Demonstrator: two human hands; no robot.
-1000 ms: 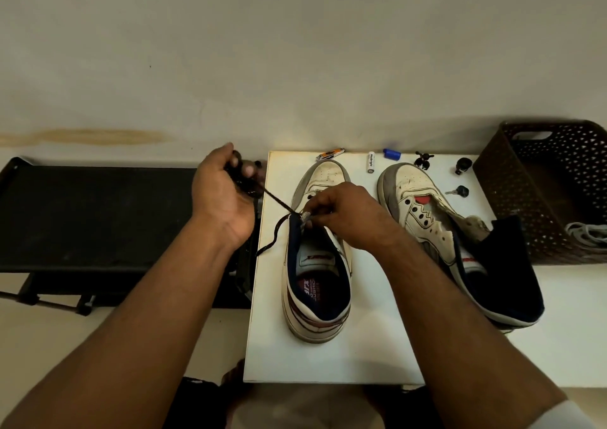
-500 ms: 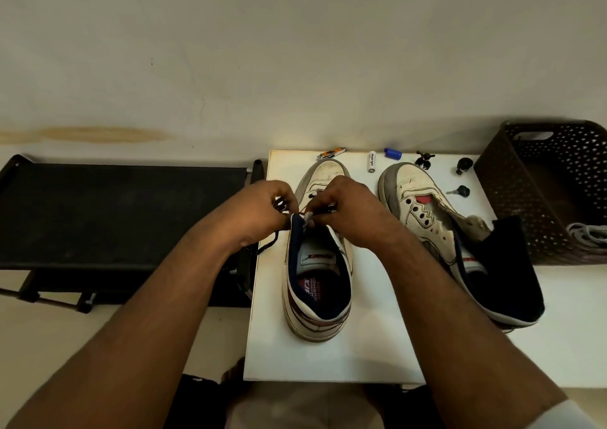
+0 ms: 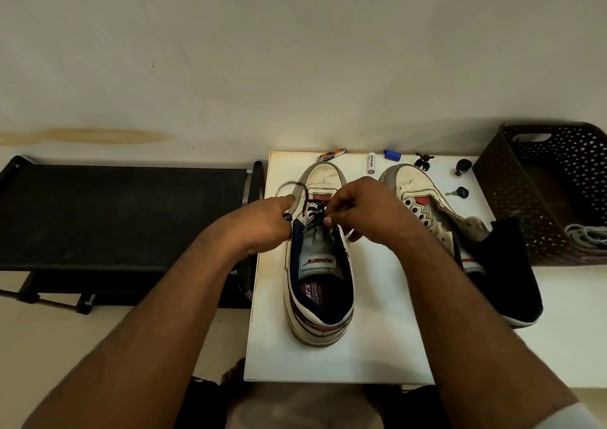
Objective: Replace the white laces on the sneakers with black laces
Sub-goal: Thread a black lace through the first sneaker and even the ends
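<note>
Both hands work over the left sneaker (image 3: 320,264), which sits heel-toward-the-person on the white tabletop (image 3: 377,346). The left hand (image 3: 262,224) pinches the black lace (image 3: 313,211), looped out beyond the sneaker's toe side, likely drawing slack; the right hand (image 3: 361,211) pinches the lace at the eyelets, apparently steadying it. The other sneaker (image 3: 427,211) lies unlaced right of it.

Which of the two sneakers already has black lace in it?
The left sneaker, the one under both hands: black lace crosses its eyelets. The right sneaker beside it shows bare, empty eyelets.
</note>
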